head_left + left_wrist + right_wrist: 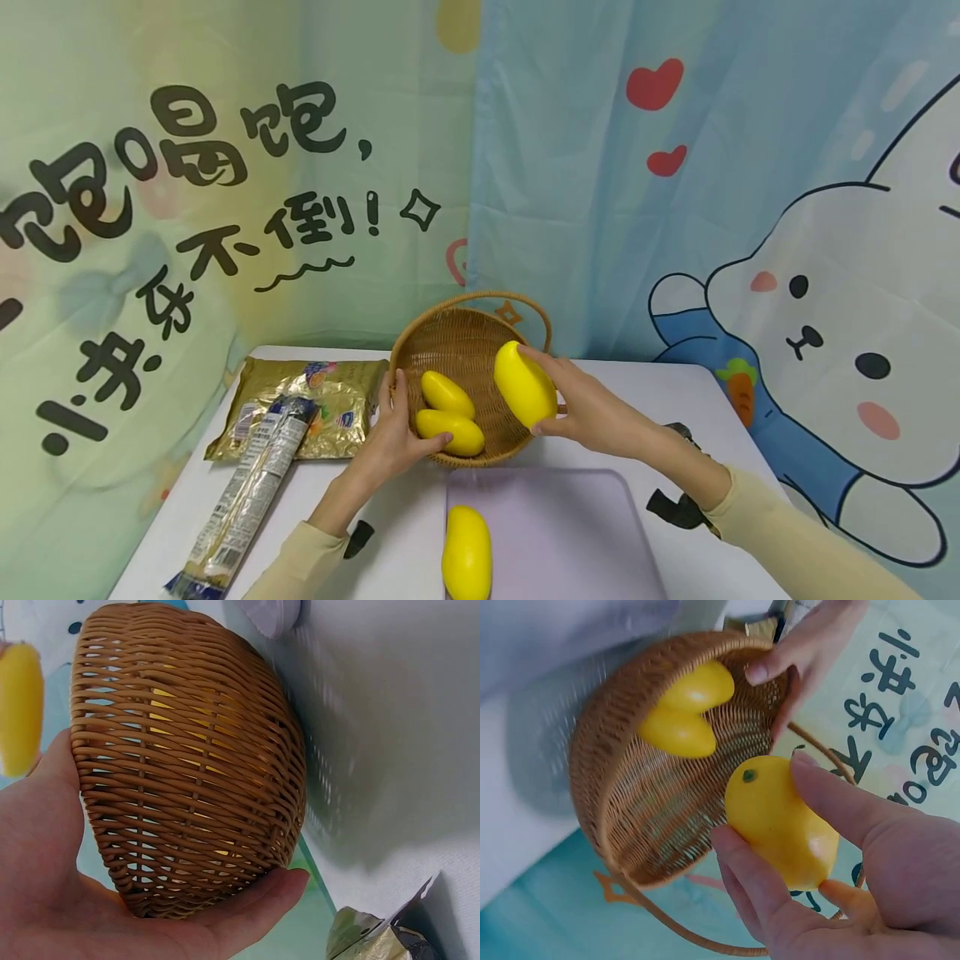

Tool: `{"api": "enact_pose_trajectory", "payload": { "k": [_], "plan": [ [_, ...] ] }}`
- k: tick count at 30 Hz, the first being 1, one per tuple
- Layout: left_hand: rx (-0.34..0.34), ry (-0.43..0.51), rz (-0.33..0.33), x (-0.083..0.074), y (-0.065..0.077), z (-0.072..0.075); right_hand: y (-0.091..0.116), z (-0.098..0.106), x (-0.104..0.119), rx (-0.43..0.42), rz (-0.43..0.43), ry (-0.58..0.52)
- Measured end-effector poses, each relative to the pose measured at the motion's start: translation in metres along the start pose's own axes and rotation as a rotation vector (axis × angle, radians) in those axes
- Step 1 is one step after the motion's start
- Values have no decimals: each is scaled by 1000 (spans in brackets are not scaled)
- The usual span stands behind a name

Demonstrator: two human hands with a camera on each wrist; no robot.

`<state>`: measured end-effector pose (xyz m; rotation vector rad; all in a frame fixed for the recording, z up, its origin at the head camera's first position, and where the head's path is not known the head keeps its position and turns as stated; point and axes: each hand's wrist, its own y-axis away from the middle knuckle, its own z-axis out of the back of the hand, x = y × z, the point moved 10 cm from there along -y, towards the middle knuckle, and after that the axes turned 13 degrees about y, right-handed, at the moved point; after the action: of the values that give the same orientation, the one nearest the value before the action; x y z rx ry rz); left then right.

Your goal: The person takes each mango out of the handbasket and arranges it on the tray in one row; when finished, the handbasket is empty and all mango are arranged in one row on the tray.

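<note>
Yellow mango (pixel 467 553) lies on the near side of the wicker basket (pixel 465 342), at the left edge of a lilac tray (pixel 570 533) that spreads over the white table (pixel 401 546) in front of the basket. Off to the basket's left and mostly nearer, a long silver packet (pixel 243 500) slants, its far end on top of a gold bag (pixel 345 408) that lies close beside the basket. In front of the basket's mouth, toward its right side, the right hand (pixel 600 412) holds a second mango (pixel 525 387), thumb and fingers parted as wide as the fruit and pressed to its sides. At the basket's left side, the left hand (pixel 393 442) grips the rim, thumb over the inside, fingers along the outer wall; whether that thumb touches the fruit inside, I cannot tell. Two more mangoes (pixel 453 432) rest against each other in the basket, toward its left. Behind the basket hangs a curtain (pixel 555 208), with black characters (pixel 197 162) to the basket's left and, to its right, red hearts (pixel 655 85) and a white rabbit (pixel 817 283).
</note>
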<state>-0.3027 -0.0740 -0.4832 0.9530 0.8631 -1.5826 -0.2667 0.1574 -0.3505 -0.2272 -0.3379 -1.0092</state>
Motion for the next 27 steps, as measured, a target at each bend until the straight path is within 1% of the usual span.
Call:
{"api": "enact_pose_trajectory", "payload": {
  "k": [5, 12, 17, 23, 27],
  "plan": [
    [1, -5, 12, 1, 1, -1, 21, -18, -9, 23, -59, -121],
    [6, -16, 22, 0, 1, -1, 53, -59, -16, 94, -135, -240],
    [1, -23, 23, -1, 0, 1, 69, -86, -16, 141, -172, -271],
    [16, -15, 35, 0, 0, 1, 80, -124, -17, 211, -196, -298],
    [20, -19, 32, 1, 1, -1, 88, -146, -13, 258, -214, -301]
  ]
}}
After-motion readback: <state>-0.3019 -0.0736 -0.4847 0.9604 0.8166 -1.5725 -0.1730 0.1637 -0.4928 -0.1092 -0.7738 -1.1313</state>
